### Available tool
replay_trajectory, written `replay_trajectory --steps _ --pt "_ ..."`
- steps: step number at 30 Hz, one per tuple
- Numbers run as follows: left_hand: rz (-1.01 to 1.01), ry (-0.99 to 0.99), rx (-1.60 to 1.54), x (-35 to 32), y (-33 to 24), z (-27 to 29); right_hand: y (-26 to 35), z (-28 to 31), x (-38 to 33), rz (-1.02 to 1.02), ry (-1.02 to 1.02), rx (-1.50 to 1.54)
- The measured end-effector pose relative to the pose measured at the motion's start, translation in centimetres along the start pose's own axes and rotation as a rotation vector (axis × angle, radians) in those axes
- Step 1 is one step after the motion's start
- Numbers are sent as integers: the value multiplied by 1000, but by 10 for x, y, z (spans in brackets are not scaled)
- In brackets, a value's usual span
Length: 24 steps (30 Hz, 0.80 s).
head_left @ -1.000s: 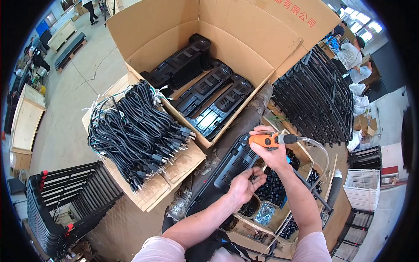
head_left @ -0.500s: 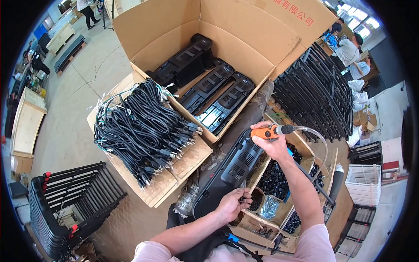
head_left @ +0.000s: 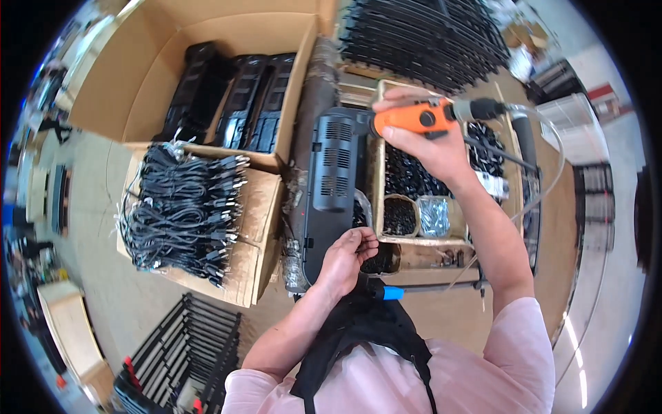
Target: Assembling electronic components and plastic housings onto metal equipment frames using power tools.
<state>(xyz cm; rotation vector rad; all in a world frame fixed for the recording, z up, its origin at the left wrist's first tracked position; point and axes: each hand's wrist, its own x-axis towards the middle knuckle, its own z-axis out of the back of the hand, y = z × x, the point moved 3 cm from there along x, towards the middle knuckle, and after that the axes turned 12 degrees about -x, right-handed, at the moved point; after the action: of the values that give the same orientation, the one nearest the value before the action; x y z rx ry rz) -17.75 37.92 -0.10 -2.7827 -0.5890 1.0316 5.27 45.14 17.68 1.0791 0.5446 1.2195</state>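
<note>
So our left hand (head_left: 348, 259) has dropped back from the parts tray to the near end of the long black housing (head_left: 329, 186), fingers pinched on something too small to make out, while our right hand (head_left: 427, 141) keeps the orange driver (head_left: 414, 119) clamped above it, so we reckon a screw's about to go in. All this sits on a brown bench (head_left: 427, 317) with the wooden parts tray (head_left: 378, 172) just right, a heap of black power cords (head_left: 183, 210) on cardboard to the left, and an open carton (head_left: 138, 76) of more black units behind.

A large open brown cardboard box (head_left: 138, 76) is standing at the upper left, holding three black housings side by side. One of its flaps (head_left: 255, 228) is lying flat below it, carrying bundled black cables. A small clear plastic bag (head_left: 434, 215) of shiny parts is sitting in the wooden tray ahead of me. I am seeing no labels, signs or screens.
</note>
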Motion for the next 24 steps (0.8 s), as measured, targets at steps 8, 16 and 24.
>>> replay_trajectory --steps 8,16,24 --pt "305 116 504 31 85 16 25 105 -195 -212 -296 -131" --pt "518 -121 805 78 135 19 -2 162 -287 -273 -574 -13" --pt "410 278 1845 85 139 -32 -102 180 -297 -361 -557 162"
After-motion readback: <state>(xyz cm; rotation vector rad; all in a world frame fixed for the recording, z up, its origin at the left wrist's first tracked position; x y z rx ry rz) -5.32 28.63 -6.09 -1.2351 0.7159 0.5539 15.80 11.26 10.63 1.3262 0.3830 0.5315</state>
